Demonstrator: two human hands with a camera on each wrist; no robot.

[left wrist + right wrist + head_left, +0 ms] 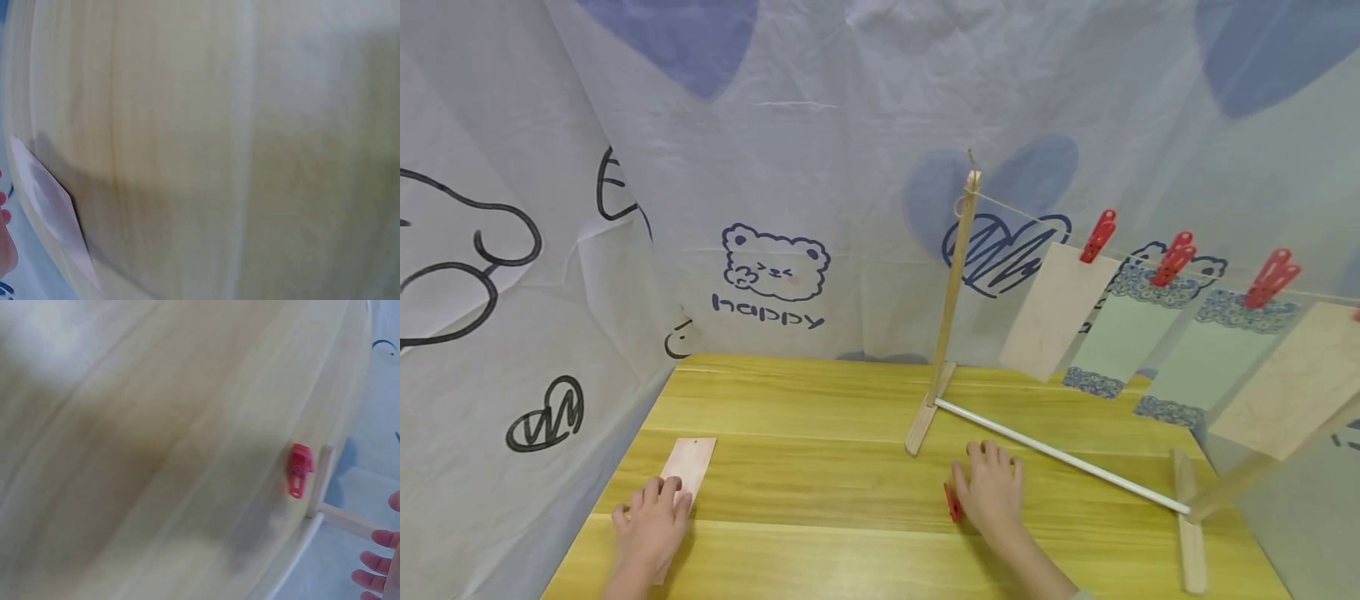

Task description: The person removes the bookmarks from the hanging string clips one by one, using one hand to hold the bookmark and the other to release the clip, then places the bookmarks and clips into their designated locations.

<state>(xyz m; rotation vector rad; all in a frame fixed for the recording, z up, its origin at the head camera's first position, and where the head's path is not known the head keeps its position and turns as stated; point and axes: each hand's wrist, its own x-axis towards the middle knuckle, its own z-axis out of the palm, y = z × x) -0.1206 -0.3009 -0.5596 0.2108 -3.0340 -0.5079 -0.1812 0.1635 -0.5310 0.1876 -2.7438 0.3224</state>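
A pale pink paper strip (694, 460) with a small hole near its top lies at the left of the table. My left hand (651, 525) is over its lower part, fingers loosely bent; in the left wrist view the fingertips appear apart from the strip (56, 219). On the table toward the middle lies a red clothespin (952, 503). Just right of it hovers my right hand (992, 496), fingers spread and slightly bent. In the right wrist view the clothespin (299, 470) sits clear of the right fingers (375, 562).
A wooden stand has a left post (957, 292), a white crossbar (1060, 454) and a string. Red clothespins (1174, 260) hang several strips from it, some plain pink, others pale green (1138, 333) with blue patterned ends. A printed cloth (850, 167) encloses the table (805, 475).
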